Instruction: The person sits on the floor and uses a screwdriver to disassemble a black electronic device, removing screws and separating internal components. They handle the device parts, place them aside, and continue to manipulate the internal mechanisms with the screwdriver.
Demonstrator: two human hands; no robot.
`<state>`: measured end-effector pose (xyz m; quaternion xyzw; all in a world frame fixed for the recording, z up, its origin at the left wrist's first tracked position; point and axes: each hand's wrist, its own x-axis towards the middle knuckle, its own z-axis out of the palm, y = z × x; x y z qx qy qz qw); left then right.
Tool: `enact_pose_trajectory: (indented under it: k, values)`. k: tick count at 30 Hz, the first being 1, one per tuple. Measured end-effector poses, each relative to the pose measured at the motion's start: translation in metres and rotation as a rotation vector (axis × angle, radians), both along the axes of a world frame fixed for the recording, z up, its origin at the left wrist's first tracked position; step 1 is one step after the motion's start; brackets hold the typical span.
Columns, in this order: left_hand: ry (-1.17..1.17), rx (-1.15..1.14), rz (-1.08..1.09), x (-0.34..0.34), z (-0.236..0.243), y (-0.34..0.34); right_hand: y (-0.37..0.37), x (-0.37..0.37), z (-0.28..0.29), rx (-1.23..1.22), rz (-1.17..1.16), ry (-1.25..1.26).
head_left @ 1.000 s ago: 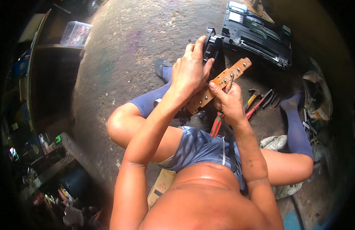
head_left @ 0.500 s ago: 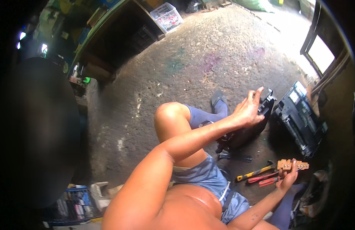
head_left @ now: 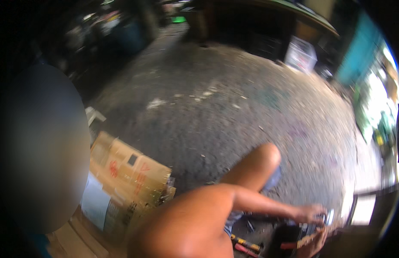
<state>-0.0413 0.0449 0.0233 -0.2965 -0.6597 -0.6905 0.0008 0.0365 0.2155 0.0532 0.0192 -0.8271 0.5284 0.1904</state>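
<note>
My left arm stretches across to the right, and my left hand (head_left: 312, 213) is over a dark, blurred item at the lower right. A small pale grey piece (head_left: 329, 217) shows by its fingertips, which motion smears. Close below, my right hand (head_left: 316, 244) is closed around a tan bar (head_left: 306, 241). A red handle (head_left: 288, 246) sticks out beside that bar; whether I hold it too is unclear. Under both hands is a black plastic unit (head_left: 290, 236), partly hidden. A yellow-and-black handled tool (head_left: 247, 243) and a red-handled tool (head_left: 246, 251) lie on the floor nearby.
Flattened cardboard (head_left: 130, 172) with a pale sheet (head_left: 95, 202) lies at the left. Across the rough floor (head_left: 199, 124), a white crate (head_left: 301, 55) stands by a dark bench. Pale green sacks (head_left: 368, 103) are at the right, and a dark frame (head_left: 376, 206) edges the lower right.
The view has swung left, bringing the cardboard into sight. My left hand has left the black part it rested on and moved close to my right hand, which keeps the tan bar.
</note>
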Motion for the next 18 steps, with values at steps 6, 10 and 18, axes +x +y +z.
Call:
enact_pose_trajectory:
  k: [6,10,18]
  values:
    - [-0.185,0.019,0.215,0.035,-0.015,-0.002,-0.06,-0.026,0.004,-0.109,0.08,-0.197]
    - [-0.233,0.05,0.218,0.042,-0.005,-0.009,-0.059,-0.029,-0.006,-0.134,0.075,-0.255]
    - [-0.49,0.362,0.232,0.061,0.016,-0.023,-0.014,-0.018,-0.026,-0.304,0.097,-0.388]
